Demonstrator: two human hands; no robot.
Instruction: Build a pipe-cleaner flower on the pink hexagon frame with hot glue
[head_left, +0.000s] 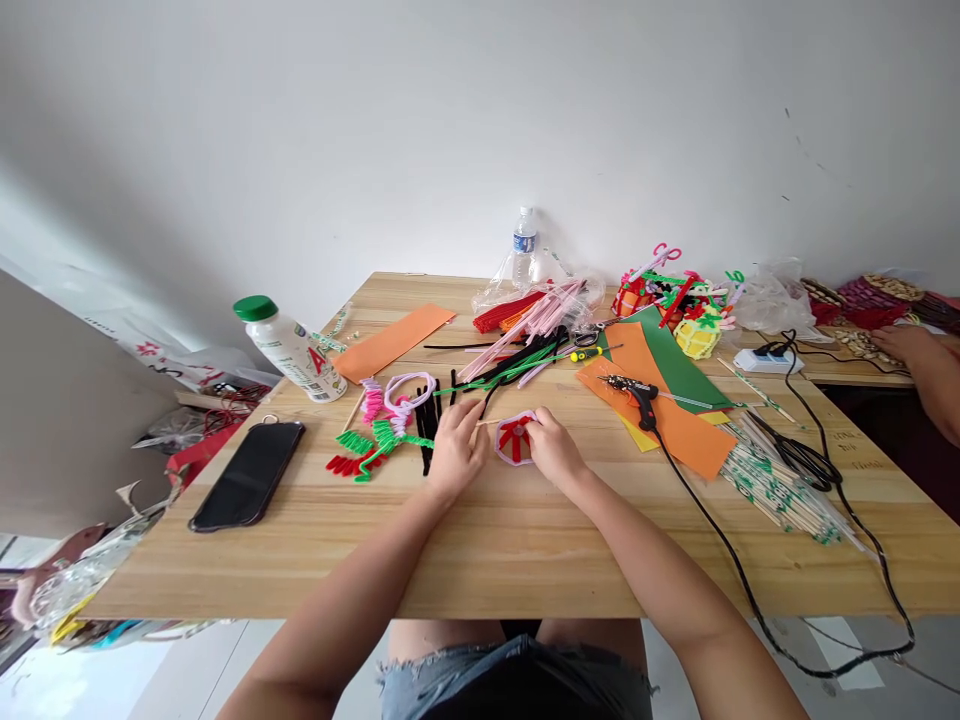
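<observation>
Between both hands is a small octagonal piece (pixel 516 449), red in the middle with a pale lilac pipe-cleaner rim. My right hand (pixel 556 455) pinches its right edge. A thin wooden stick (pixel 488 422) shows between my left hand (pixel 457 450) and the octagon; my left fingers are closed around it, hiding most of it. Black pipe cleaners (pixel 425 425) lie just left of that hand. Close by are a bent green pipe cleaner (pixel 386 435), a red zigzag one (pixel 349 465) and a lilac ring (pixel 409 388).
Left stand a phone (pixel 249 475) and a white bottle (pixel 296 355). Behind lie pink pipe cleaners (pixel 536 320). At right are a glue gun (pixel 637 395) with a trailing cord, orange paper (pixel 690 435), wrapped chopsticks (pixel 780 490) and scissors (pixel 799 455). Another person's hand (pixel 900 343) is at far right.
</observation>
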